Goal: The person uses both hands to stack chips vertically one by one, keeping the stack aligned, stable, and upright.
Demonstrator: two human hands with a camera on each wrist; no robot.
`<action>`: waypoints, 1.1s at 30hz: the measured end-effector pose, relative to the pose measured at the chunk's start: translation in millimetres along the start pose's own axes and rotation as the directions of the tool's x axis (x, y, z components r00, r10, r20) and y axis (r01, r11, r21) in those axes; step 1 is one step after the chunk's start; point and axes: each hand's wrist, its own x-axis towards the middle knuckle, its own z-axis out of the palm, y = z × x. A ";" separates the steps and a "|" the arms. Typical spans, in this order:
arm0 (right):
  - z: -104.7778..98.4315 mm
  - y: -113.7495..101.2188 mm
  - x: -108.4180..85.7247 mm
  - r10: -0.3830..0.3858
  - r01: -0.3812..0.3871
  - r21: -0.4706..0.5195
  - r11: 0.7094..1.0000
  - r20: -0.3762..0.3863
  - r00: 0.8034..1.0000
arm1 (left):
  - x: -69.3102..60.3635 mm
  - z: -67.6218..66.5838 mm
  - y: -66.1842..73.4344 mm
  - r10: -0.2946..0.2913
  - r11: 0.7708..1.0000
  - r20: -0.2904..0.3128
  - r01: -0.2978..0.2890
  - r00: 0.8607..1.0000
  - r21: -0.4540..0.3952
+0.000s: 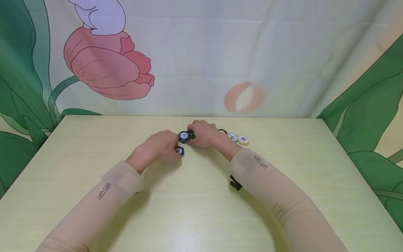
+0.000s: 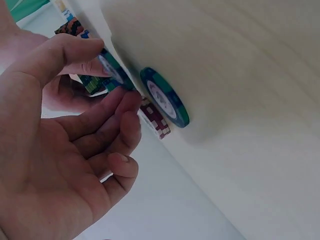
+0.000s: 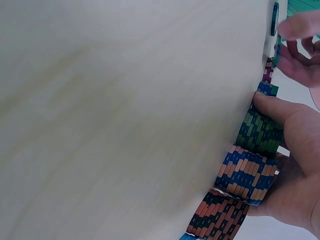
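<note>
My left hand [image 1: 158, 145] pinches a blue-green poker chip [image 2: 114, 69] between thumb and fingertips, just above the table. Another blue-green chip [image 2: 165, 97] lies on the table close by, and a maroon-and-white chip stack [image 2: 156, 120] stands beyond it. To the right, my right hand [image 1: 203, 133] is curled round a stack of green chips [image 3: 260, 132], thumb on the near side. A blue chip stack [image 1: 184, 137] stands directly left of that thumb. The right fingertips are mostly hidden behind the stacks.
Rightward in the row stand a blue-and-peach stack [image 3: 247, 172], a black-and-orange stack [image 3: 217, 215], a stack topped by a white-faced chip [image 1: 232, 137] and a yellow-edged stack [image 1: 244, 140]. The pale table [image 1: 189, 210] ends at a printed curtain [image 1: 195, 63].
</note>
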 end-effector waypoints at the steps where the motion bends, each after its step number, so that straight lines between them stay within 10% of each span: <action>1: 0.0 0.2 -0.1 -0.001 0.001 -0.002 1.000 0.000 1.000 | 0.7 -0.7 -0.7 0.004 1.000 -0.011 -0.004 1.000 -0.009; 33: 0.9 1.9 -0.3 -0.005 0.005 -0.006 1.000 -0.012 1.000 | 30.0 4.4 5.1 -0.095 0.994 -0.239 0.105 0.966 0.029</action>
